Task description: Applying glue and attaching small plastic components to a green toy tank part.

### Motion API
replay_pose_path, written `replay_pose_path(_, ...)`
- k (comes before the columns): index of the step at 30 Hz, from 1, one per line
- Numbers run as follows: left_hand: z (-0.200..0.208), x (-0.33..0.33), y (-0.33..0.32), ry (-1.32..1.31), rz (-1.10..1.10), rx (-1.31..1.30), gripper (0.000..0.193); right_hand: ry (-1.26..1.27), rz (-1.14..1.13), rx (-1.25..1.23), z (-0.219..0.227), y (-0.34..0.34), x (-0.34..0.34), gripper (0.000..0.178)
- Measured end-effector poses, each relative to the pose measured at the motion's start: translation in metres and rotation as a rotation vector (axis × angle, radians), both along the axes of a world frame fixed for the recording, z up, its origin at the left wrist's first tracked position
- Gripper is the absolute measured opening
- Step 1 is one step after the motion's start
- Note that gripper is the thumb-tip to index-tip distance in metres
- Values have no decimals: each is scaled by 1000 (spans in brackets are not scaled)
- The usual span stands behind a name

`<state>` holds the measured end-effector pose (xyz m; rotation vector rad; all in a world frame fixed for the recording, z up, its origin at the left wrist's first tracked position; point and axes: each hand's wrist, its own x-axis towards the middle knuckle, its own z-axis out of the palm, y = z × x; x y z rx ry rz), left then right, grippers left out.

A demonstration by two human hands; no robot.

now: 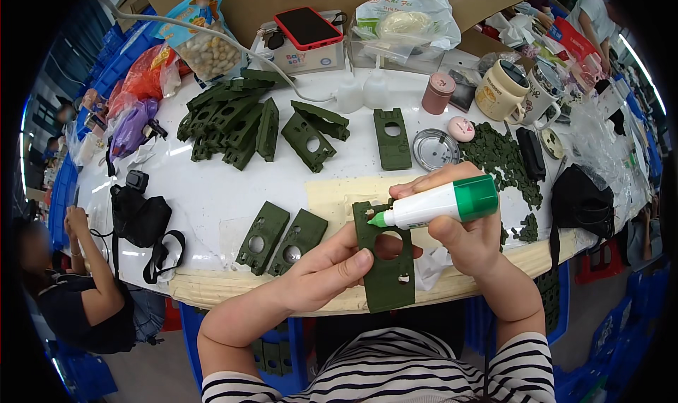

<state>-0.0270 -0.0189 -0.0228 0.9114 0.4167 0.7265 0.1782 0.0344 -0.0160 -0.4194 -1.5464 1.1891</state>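
My left hand (319, 274) grips a dark green plastic hull plate (387, 286) with a large round hole, holding it tilted above the table's near edge. My right hand (466, 242) is closed round a white glue bottle (425, 207) with a green end and a green nozzle. The nozzle's tip is at the plate's upper left corner; whether any glue comes out cannot be seen. Two similar plates (263, 239) lie on the table left of my hands. Another single plate (393, 154) lies farther off, beyond the bottle.
Behind on the left is a pile of green plates (229, 121), with two more plates (311, 138) beside it. Many small green pieces (494, 156) are heaped at right, near a round metal tin (435, 149) and mugs (503, 89). A person (85, 290) sits at left.
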Motion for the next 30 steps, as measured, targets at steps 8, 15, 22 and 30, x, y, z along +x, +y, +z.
replay_pose_path(8, -2, -1, 0, 6, -9, 16, 56, 2, -1, 9, 0, 0, 0, 30)
replay_pose_path(15, -2, 0, 0, 3, -3, 18, 55, 36, -1, -11, -1, 0, -1, 31)
replay_pose_path(22, -1, 0, 2, 7, 82, -20, 62, 90, -116, -130, 3, 5, 13, 45)
replay_pose_path(30, -2, 3, 5, 37, 109, 65, 75, 260, 40, -544, 9, 7, 8, 40)
